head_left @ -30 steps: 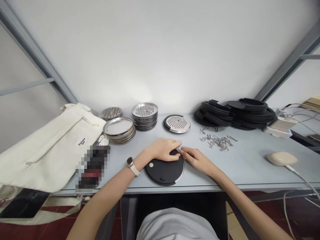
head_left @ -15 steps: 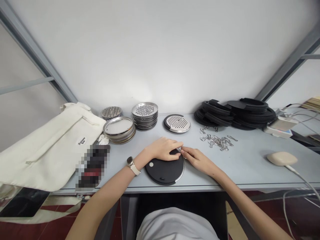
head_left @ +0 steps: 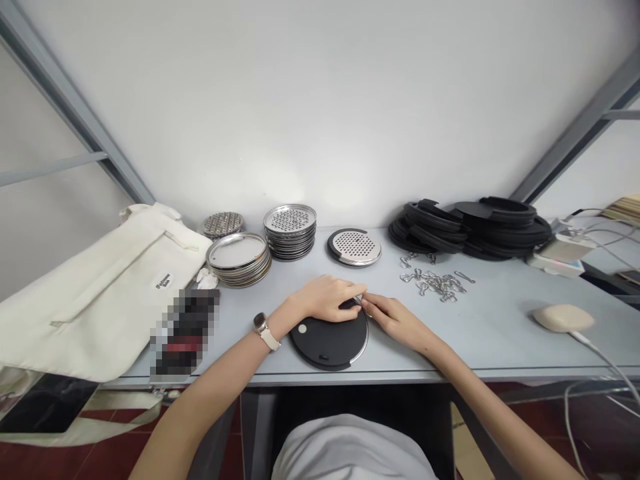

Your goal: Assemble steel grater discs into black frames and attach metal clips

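Lying beneath the left hand [head_left: 333,299], the black disc [head_left: 330,340] touches its palm.

A black disc [head_left: 333,343] lies flat on the table [head_left: 500,320], metal piece [head_left: 357,301] at far edge.

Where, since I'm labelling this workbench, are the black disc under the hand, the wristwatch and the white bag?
Black disc [head_left: 330,341]: head view, on its flat upper face.
Wristwatch [head_left: 260,323]: head view, on its dial.
White bag [head_left: 117,280]: head view, on its broad fabric side.
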`<state>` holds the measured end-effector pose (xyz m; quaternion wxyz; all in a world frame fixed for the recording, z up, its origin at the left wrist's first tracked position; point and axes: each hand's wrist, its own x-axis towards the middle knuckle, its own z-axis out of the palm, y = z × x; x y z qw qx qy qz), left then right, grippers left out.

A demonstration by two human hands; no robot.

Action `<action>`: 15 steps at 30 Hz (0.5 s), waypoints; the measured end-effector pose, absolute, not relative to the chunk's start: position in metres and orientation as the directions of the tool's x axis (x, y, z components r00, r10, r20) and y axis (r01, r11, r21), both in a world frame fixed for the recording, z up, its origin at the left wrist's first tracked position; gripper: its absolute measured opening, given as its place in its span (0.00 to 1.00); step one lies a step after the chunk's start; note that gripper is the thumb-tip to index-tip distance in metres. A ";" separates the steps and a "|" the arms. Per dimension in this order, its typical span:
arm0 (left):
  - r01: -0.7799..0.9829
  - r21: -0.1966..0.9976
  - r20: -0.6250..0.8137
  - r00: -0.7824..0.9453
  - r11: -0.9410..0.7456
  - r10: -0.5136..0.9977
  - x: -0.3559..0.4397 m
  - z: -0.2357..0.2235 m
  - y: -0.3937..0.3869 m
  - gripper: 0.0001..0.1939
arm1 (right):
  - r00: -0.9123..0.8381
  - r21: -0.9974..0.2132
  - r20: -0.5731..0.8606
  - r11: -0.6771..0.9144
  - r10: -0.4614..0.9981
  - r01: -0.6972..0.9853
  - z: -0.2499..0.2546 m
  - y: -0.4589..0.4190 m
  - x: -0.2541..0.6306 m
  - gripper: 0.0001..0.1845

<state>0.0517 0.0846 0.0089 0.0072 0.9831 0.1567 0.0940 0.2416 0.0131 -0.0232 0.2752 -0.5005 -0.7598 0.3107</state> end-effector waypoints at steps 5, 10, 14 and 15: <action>0.302 0.052 0.177 0.935 -0.952 0.306 0.052 0.010 0.085 0.06 | -0.348 -0.744 0.110 0.310 0.931 0.592 -0.021 0.013 0.241 0.19; 0.305 0.073 0.159 0.936 -0.950 0.313 0.053 0.012 0.083 0.05 | -0.348 -0.741 0.104 0.306 0.932 0.598 -0.021 0.013 0.240 0.19; 0.321 0.077 0.159 0.931 -0.944 0.330 0.052 0.011 0.083 0.06 | -0.342 -0.744 0.102 0.300 0.934 0.597 -0.022 0.014 0.241 0.20; 0.325 0.079 0.157 0.930 -0.942 0.333 0.052 0.011 0.083 0.06 | -0.340 -0.744 0.104 0.300 0.935 0.597 -0.022 0.014 0.241 0.20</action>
